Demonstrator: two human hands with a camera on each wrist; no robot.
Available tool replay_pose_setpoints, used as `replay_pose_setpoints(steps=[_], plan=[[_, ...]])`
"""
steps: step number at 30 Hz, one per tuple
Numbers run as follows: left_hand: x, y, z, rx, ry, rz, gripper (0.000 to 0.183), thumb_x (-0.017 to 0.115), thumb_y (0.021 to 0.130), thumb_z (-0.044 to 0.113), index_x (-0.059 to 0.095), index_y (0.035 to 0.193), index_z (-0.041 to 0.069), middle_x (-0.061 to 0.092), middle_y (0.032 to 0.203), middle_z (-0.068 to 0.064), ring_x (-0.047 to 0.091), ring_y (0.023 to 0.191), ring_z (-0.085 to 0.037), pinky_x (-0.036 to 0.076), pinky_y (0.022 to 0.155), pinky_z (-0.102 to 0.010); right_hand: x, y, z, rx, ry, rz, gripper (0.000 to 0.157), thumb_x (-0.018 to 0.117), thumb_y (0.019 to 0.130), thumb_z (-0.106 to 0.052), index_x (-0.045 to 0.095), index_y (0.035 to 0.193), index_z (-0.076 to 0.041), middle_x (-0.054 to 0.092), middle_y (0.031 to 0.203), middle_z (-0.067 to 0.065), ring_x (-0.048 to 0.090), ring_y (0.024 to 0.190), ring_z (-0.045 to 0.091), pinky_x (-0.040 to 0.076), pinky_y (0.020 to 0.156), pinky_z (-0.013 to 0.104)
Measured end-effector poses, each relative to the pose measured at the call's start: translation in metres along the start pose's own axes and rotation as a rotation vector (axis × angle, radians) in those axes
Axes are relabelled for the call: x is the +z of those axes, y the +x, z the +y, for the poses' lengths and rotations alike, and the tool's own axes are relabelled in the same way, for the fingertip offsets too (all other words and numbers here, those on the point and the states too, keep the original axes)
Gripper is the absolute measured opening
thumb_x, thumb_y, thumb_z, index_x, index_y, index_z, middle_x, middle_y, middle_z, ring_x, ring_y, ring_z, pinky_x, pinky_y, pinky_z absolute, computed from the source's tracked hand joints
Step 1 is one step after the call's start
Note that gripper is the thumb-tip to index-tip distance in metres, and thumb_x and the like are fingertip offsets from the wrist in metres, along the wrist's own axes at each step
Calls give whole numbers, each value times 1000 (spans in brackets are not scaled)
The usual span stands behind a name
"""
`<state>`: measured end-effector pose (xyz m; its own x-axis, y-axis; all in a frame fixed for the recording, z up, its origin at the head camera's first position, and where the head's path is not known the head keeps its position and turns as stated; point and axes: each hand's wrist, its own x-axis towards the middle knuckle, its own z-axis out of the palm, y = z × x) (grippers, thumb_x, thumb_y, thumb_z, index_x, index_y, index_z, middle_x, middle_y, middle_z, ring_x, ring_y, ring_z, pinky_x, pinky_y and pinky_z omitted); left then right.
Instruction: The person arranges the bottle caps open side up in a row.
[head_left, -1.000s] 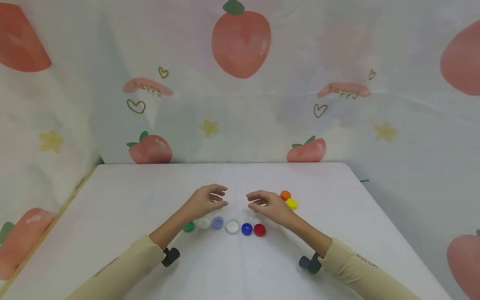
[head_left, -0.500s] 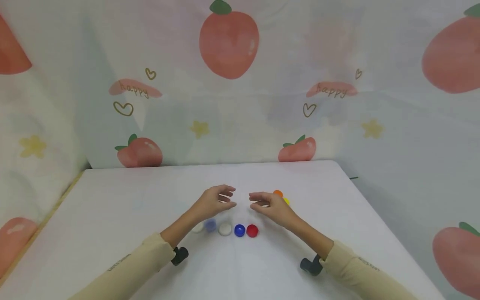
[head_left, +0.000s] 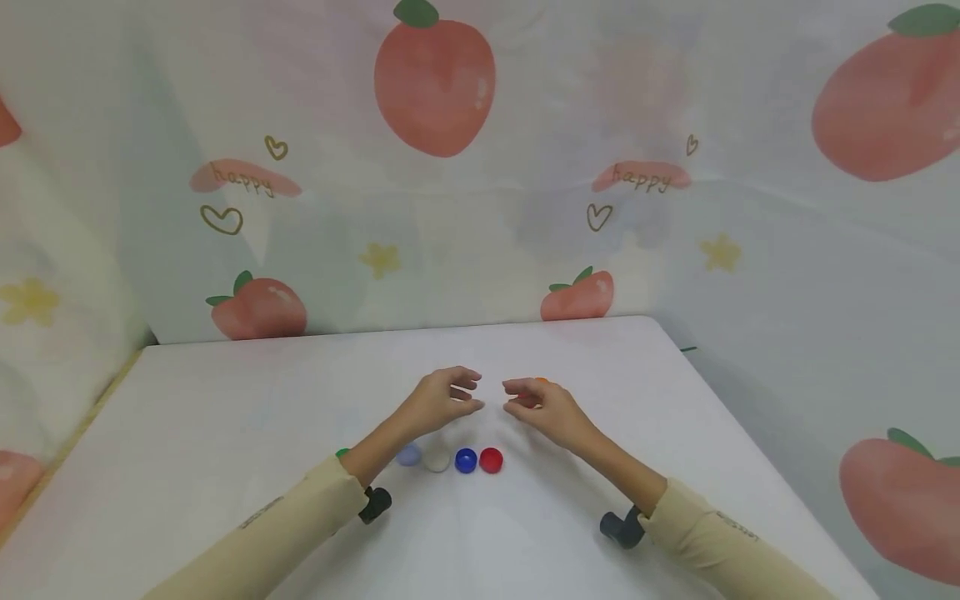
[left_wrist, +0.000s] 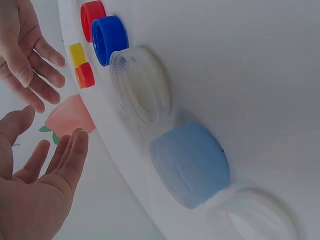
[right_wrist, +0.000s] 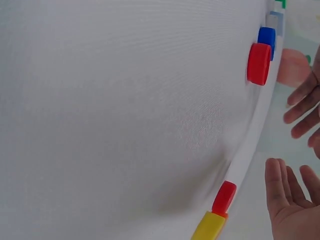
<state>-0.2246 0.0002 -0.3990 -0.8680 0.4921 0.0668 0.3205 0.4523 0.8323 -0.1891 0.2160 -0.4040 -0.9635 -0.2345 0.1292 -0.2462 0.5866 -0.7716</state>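
My left hand (head_left: 444, 402) and my right hand (head_left: 553, 412) hover above the table with fingertips facing each other, a small gap between them. Both hold nothing, and their fingers are loosely bent. Nearer to me lies a row of bottle caps: a red cap (head_left: 491, 460), a blue cap (head_left: 466, 461), a clear cap (head_left: 437, 460), a light blue cap (head_left: 408, 454) and a green cap (head_left: 342, 452), mostly hidden by my left forearm. A whitish cap (left_wrist: 257, 220) shows in the left wrist view. Behind my right hand, an orange cap (head_left: 541, 380) is mostly hidden.
A yellow cap (right_wrist: 209, 226) and another red cap (right_wrist: 224, 197) lie together beside the right hand in the right wrist view. The white table (head_left: 247, 417) meets a fruit-printed cloth (head_left: 450, 250) at its back edge. Dark wrist devices (head_left: 621, 529) hang under both sleeves.
The head view has turned right, so table and caps shift left. Both hands have moved right over the table and slightly closer together. The right hand now covers more of the far caps.
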Motion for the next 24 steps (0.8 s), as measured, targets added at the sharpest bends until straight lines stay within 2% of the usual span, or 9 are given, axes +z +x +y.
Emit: replay_pose_setpoints(steps=[8, 16, 24], plan=[[7, 7, 4, -11, 35, -16, 41, 70, 86, 17, 57, 123, 6, 61, 118, -15, 61, 104, -26, 52, 82, -35, -7, -5, 7, 12, -33, 8, 39, 67, 89, -18, 59, 124, -3, 64, 114, 11, 60, 103, 23, 50, 85, 34], [17, 19, 12, 5, 48, -38, 37, 70, 86, 16, 59, 120, 7, 62, 115, -15, 61, 102, -25, 52, 81, -33, -17, -10, 17, 63, -66, 69, 40, 68, 87, -15, 59, 124, -4, 62, 118, 11, 59, 107, 27, 50, 86, 38], [29, 30, 18, -30, 38, -69, 36, 69, 87, 15, 59, 120, 7, 62, 114, -14, 61, 100, -22, 52, 79, -31, -30, -16, 33, 91, -143, 134, 37, 68, 87, -12, 60, 121, -2, 62, 116, 12, 58, 104, 28, 51, 84, 39]])
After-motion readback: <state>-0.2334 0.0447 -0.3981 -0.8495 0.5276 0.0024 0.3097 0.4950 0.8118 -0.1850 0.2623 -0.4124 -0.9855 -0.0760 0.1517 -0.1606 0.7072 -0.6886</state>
